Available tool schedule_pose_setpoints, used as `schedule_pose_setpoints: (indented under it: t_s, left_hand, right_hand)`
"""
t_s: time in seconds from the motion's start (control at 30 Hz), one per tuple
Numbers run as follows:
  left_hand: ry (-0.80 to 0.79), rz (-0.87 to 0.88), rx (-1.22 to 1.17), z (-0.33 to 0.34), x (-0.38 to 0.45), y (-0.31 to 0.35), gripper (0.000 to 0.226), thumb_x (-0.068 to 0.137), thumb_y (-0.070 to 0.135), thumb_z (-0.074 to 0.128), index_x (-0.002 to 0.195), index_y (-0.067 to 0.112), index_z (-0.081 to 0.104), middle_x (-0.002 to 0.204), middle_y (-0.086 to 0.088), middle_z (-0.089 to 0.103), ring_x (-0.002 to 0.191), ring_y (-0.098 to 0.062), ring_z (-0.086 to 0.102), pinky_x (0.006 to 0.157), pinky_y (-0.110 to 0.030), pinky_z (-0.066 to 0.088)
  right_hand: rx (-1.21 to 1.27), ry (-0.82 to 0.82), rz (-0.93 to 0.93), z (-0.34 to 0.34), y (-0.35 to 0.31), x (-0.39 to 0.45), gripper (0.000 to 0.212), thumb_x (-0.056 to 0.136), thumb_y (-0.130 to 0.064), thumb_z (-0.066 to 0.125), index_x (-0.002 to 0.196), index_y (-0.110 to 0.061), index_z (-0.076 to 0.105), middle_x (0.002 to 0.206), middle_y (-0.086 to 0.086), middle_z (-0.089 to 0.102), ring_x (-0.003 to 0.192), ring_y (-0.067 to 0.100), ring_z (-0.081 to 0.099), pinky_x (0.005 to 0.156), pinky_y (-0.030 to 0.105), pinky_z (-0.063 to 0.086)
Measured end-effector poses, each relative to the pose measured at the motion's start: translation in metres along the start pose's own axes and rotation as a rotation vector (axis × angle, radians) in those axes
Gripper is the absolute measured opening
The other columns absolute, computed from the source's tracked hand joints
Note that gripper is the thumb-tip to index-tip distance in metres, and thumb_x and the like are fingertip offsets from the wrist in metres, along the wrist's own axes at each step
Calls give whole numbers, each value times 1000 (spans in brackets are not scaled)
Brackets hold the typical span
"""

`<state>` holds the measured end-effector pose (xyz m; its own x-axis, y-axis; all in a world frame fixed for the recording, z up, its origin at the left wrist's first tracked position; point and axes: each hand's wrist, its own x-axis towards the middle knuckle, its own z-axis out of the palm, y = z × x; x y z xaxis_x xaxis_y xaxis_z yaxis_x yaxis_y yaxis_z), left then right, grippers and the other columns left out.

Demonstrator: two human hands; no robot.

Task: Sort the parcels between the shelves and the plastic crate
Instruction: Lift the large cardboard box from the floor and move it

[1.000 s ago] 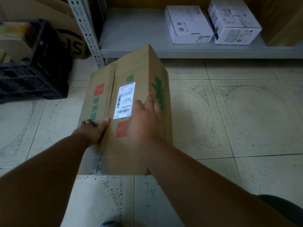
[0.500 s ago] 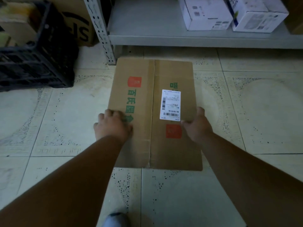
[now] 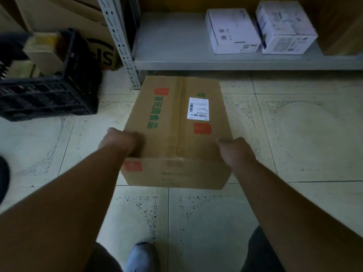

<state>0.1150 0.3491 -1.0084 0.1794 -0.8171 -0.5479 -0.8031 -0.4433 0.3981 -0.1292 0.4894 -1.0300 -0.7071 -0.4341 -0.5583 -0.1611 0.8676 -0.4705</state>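
Note:
A large brown cardboard parcel (image 3: 176, 122) with green lettering, red squares and a white shipping label sits in front of me over the tiled floor, just before the shelf. My left hand (image 3: 121, 141) grips its near left edge, fingers curled over the side. My right hand (image 3: 234, 149) grips its near right edge the same way. The black plastic crate (image 3: 49, 95) stands to the left with parcels inside. The grey metal shelf (image 3: 235, 61) runs across the back.
Two white boxes (image 3: 231, 30) (image 3: 284, 28) stand on the shelf board, with a brown box (image 3: 341, 26) at the far right. A perforated shelf post (image 3: 119, 42) rises left of the parcel. A large carton (image 3: 59, 14) stands behind the crate. My foot (image 3: 141, 258) shows at the bottom.
The parcel went from tilted on edge to flat. Both hands slid back to its near corners, and its near face now shows, as if the near end is raised.

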Motion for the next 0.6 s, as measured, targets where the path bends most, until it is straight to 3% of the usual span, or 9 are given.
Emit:
schedule_pose_setpoints:
  t_s: [0.07,0.2,0.33,0.4,0.5,0.6]
  left_hand:
    - [53,97,-137,-22,-1,20,52,84,45,66,119,7,57,96,-8,65,73,-24,62,58,-29,50]
    - [212,205,-464,-39,-4,40,42,87,38,59,126,22,63,114,-5,67,93,-26,66,88,-43,58]
    - [199,234,-762,-30,-5,35,39,92,34,60,129,23,60,111,3,68,79,-7,68,73,-28,60]
    - [108,227,-805,-20,-6,22,43,95,35,62,135,23,57,117,2,67,85,-6,66,76,-28,56]
    - [-32,232,-797,-7,-6,9,51,97,38,63,144,27,47,120,2,63,89,-8,64,74,-26,51]
    - [-82,310,-757,-11,-3,12,60,91,27,73,144,27,45,110,8,63,91,-7,64,69,-23,50]
  right_hand:
    - [62,51,-65,-24,-21,0,61,83,-55,56,124,-10,63,115,12,70,100,33,67,90,41,55]
    - [197,160,-197,-52,-55,2,41,89,-48,54,109,-15,67,96,4,68,86,26,65,82,40,55]
    - [361,208,-293,-55,-60,6,37,93,-52,56,107,-18,63,89,-4,63,84,19,62,76,35,49]
    - [451,157,-337,-50,-49,7,43,91,-52,63,117,-18,61,98,-3,66,92,19,64,74,32,48]
    - [451,53,-346,-35,-29,5,61,89,-46,71,139,-21,49,117,-6,63,106,17,62,89,39,52]
    - [404,89,-366,-28,-17,7,74,84,-45,76,146,-24,42,127,-3,63,115,19,61,99,48,53]
